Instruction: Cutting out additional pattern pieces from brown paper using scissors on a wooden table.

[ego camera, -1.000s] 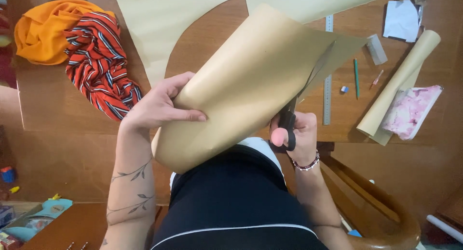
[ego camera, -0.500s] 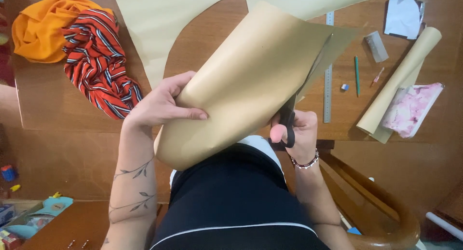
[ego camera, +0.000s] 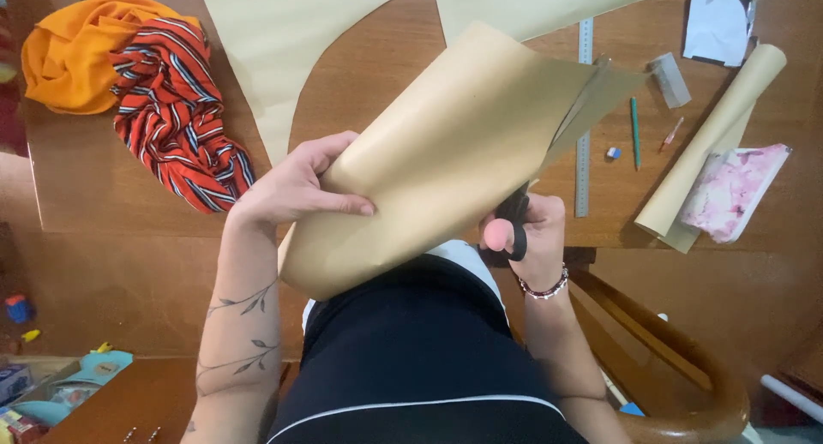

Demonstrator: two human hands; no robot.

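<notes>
Seen from the head camera, the left hand (ego camera: 296, 187) grips a large sheet of brown paper (ego camera: 446, 161), thumb laid flat across its face and the other fingers curled behind its left edge, so the sheet is pinched between them and bows into a curve above the person's lap, just off the near edge of the wooden surface (ego camera: 129, 187). The right hand (ego camera: 527, 234) holds black scissors (ego camera: 517, 217) at the sheet's right side, fingers closed through and around the handles; the blades run up under the paper, where a cut flap lifts away near the upper right corner, and whether the blades are apart cannot be told. On the surface beyond the sheet lie pale paper pieces (ego camera: 283, 41) toward the far edge, a metal ruler (ego camera: 584, 135) just right of the sheet, a green pencil (ego camera: 635, 131) and a small blue eraser (ego camera: 612, 153) beside it, and a roll of brown paper (ego camera: 711, 135) slanting near the right edge with a pink patterned notebook (ego camera: 733, 191) against it. Toward the far left corner sit an orange cloth (ego camera: 73, 54) and a red striped cloth (ego camera: 176, 110), touching each other.
</notes>
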